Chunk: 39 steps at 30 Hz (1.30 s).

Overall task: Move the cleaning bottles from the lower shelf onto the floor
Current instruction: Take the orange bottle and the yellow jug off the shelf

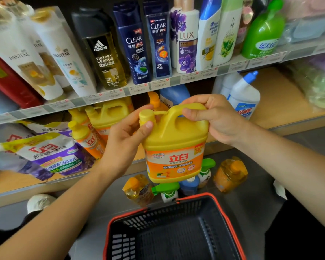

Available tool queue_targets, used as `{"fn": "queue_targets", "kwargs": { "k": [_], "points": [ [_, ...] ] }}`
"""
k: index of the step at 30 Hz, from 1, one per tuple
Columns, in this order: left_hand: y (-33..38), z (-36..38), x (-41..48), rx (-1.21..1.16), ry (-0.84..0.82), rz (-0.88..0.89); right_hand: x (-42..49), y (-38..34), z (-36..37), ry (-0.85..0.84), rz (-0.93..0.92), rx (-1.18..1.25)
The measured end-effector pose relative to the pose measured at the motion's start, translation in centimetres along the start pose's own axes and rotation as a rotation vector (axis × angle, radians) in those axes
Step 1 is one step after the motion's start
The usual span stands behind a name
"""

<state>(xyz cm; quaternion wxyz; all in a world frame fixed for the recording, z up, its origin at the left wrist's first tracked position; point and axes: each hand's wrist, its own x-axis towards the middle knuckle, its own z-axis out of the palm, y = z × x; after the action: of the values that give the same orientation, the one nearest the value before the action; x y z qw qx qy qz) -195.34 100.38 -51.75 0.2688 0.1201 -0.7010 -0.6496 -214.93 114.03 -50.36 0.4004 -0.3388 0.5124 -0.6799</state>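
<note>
The right hand (214, 117) is gripping the top handle of a yellow jug (174, 147), its fingers curling through the loop; the left hand (128, 132) is wrapping round the jug's neck just below the cap, with the thumb pressing on the front; between them the jug is hanging in the air, upright, in front of the edge of the lower shelf (281, 102) and above the floor (255, 203).

On the floor, from 7 to 4 o'clock of the jug, five bottles are standing close together: an amber bottle (137, 188), a green-capped spray bottle (167, 192), a blue bottle (189, 184), a second spray bottle (206, 169) and a second amber bottle (231, 173); at 6 o'clock a dark basket (231, 228) with a red rim is sitting near them.

On the lower shelf a second yellow jug (109, 115) is waiting at 10 o'clock, with small orange bottles (84, 136) just beside it and purple pouches (45, 152) lying at 9 o'clock; a blue jug (174, 92) is standing at 12 o'clock and a white bottle (244, 96) with a blue cap at 2 o'clock.
</note>
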Motion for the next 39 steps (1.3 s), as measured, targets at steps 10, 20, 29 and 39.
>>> {"fn": "queue_targets", "kwargs": {
  "k": [10, 20, 29, 39],
  "points": [
    [1.0, 0.1, 0.4, 0.156, -0.083, 0.038, -0.3, 0.0, 0.3, -0.056, 0.048, 0.075],
    [0.8, 0.9, -1.3, 0.287, 0.028, 0.093, -0.7, 0.7, 0.8, -0.140, 0.075, 0.019],
    [0.6, 0.9, -0.8, 0.097, 0.027, 0.047, -0.8, 1.0, 0.8, -0.147, 0.079, 0.021],
    [-0.6, 1.4, -1.6, 0.344, 0.170, 0.140, -0.8, 1.4, 1.2, -0.096, 0.066, -0.023]
  ]
}}
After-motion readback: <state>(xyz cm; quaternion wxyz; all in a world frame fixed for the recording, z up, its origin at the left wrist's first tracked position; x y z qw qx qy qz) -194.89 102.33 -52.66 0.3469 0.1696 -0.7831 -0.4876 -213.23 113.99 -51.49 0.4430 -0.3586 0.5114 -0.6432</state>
